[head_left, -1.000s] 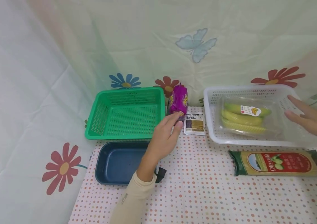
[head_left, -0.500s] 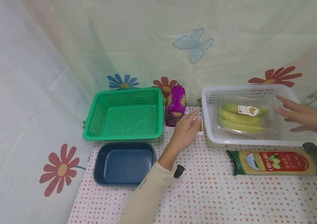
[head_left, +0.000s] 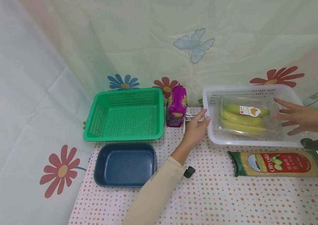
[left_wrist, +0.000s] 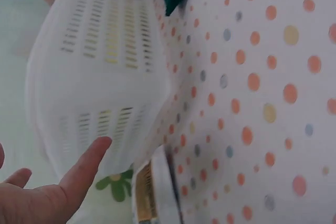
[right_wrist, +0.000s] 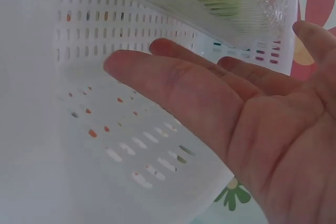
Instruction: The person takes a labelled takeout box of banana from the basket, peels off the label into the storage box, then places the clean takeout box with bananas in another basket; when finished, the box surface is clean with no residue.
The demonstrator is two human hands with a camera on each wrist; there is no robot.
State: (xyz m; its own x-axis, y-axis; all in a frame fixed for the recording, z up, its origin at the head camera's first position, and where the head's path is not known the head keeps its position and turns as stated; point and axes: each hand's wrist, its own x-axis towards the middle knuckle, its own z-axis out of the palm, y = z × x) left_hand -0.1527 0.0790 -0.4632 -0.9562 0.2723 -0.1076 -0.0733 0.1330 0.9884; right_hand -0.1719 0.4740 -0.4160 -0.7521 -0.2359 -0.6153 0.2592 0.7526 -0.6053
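A white plastic basket (head_left: 240, 143) holds a clear box of bananas (head_left: 241, 120) with a label on its lid. My left hand (head_left: 195, 129) is at the basket's left side, fingers extended towards the rim; whether they touch it I cannot tell. Below that hand, partly hidden, lies a small flat packet (head_left: 191, 117). In the left wrist view one straight finger (left_wrist: 86, 169) points at the slotted wall. Over the basket's right part hovers my right hand (head_left: 302, 118), fingers spread, beside the banana box. The right wrist view shows its palm (right_wrist: 273, 129) with nothing in it.
A purple bag (head_left: 177, 106) stands by the back curtain, left of the packet. Left of it is a green basket (head_left: 125, 138), with a dark blue tub (head_left: 128, 165) in front. A spaghetti pack (head_left: 285, 164) lies before the white basket.
My left hand has moved right, from the purple bag, across the small packet, to the white basket's left side. My right hand has shifted left, further over the basket, fingers spread.
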